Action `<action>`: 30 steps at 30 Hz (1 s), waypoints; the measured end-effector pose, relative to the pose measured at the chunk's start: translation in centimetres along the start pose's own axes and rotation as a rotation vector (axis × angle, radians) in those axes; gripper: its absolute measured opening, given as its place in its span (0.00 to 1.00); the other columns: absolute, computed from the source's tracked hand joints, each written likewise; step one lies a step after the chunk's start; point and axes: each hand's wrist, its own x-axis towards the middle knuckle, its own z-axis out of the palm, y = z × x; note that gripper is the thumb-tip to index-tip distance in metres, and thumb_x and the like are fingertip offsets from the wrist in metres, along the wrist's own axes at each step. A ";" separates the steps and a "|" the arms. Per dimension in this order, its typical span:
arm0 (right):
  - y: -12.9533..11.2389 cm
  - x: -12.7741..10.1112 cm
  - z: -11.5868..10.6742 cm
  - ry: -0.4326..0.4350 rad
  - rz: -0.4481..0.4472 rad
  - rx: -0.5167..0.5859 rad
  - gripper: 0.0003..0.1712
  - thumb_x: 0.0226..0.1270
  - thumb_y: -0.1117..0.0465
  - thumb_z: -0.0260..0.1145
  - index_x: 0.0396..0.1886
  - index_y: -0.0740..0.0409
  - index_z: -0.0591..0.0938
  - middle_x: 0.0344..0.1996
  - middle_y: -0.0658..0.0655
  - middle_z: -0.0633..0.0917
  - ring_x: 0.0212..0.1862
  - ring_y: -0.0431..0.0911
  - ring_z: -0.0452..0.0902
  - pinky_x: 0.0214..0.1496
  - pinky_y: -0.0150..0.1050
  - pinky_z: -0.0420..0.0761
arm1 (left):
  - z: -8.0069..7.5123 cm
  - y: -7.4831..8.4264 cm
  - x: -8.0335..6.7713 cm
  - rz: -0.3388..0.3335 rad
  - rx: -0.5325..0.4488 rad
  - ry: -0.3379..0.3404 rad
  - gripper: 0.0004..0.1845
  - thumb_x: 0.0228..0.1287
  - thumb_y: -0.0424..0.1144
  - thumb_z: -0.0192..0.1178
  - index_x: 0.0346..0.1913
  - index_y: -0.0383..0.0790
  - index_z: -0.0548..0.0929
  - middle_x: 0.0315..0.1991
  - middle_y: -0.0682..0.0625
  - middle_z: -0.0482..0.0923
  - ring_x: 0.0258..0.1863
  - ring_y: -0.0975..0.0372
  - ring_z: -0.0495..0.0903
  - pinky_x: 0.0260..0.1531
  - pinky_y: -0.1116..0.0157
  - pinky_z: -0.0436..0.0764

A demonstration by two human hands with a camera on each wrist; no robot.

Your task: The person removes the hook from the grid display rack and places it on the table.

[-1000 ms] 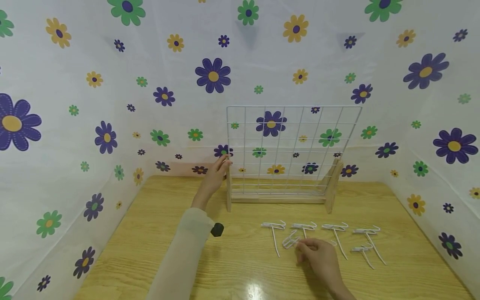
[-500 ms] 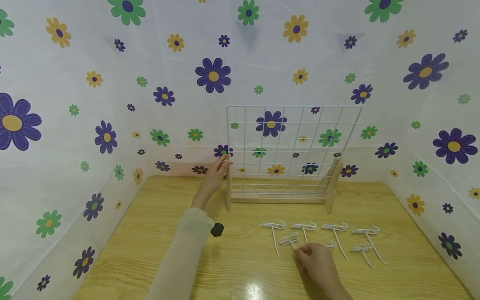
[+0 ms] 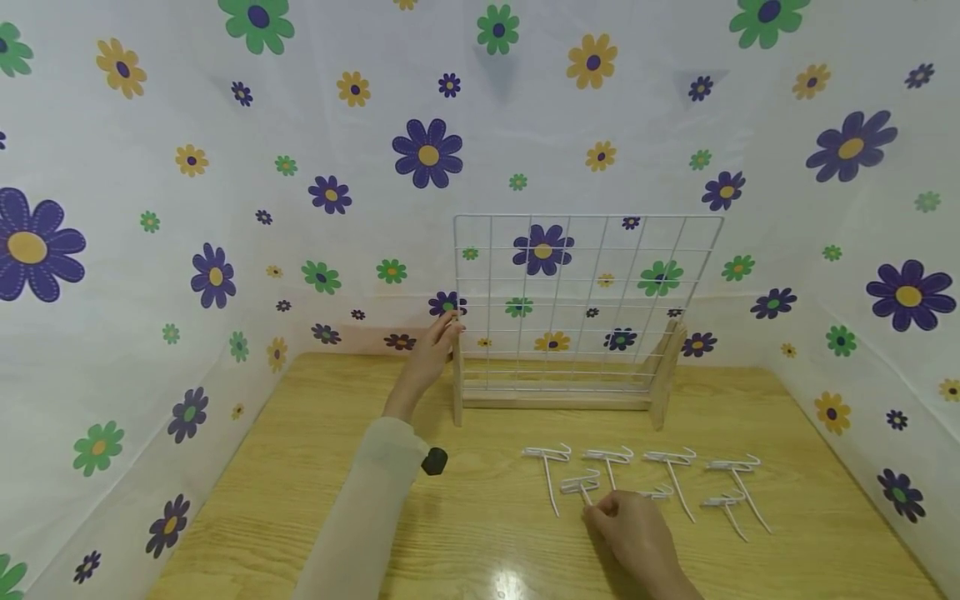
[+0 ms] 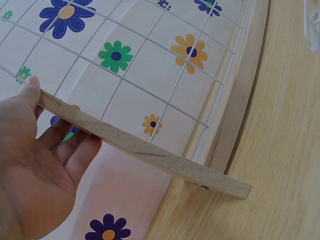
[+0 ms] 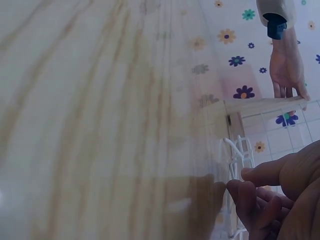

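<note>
My left hand (image 3: 427, 354) grips the upper end of the wooden side upright (image 4: 150, 150) at the left of a display stand. In the left wrist view its thumb lies near the white wire grid (image 3: 588, 304) and the other fingers are behind the wood. Low over the table, my right hand (image 3: 637, 533) pinches the prong of a white wire hook (image 3: 580, 486); its thumb and forefinger cover the prong's near end. In the right wrist view the hook (image 5: 241, 152) shows just past the fingertips. A short hook (image 3: 656, 493) is partly hidden behind that hand.
Several long white hooks (image 3: 671, 458) lie in a row before the stand, and another short hook (image 3: 726, 502) lies at the right. Flower-printed cloth (image 3: 360, 167) surrounds the wooden table (image 3: 300, 467). A dark device (image 3: 434, 461) sits at the left cuff.
My right hand has drawn slightly back toward me and left, and the hook in its pinch has turned to line up with the others. The left hand stays on the upright.
</note>
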 end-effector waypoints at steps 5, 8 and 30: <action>0.1 -0.1 0.1 -0.003 0.001 -0.035 0.09 0.65 0.61 0.74 0.25 0.58 0.87 0.16 0.46 0.78 0.18 0.41 0.67 0.16 0.27 0.63 | 0.0 -0.1 -0.1 -0.003 0.020 -0.002 0.28 0.86 0.50 0.42 0.81 0.48 0.61 0.73 0.39 0.69 0.75 0.44 0.64 0.68 0.46 0.73; 0.0 -0.2 0.1 -0.005 0.000 -0.049 0.10 0.65 0.60 0.74 0.25 0.57 0.87 0.17 0.45 0.79 0.20 0.41 0.69 0.17 0.29 0.65 | 0.0 -0.1 -0.1 -0.010 0.022 -0.007 0.28 0.86 0.51 0.42 0.82 0.48 0.61 0.73 0.40 0.70 0.75 0.45 0.64 0.69 0.46 0.73; -0.2 0.1 0.6 0.011 -0.070 -0.170 0.12 0.61 0.56 0.78 0.22 0.51 0.84 0.20 0.44 0.80 0.23 0.40 0.70 0.22 0.34 0.72 | 0.0 -0.2 0.0 -0.004 0.011 0.003 0.29 0.86 0.52 0.43 0.82 0.48 0.61 0.74 0.39 0.68 0.75 0.43 0.63 0.68 0.45 0.73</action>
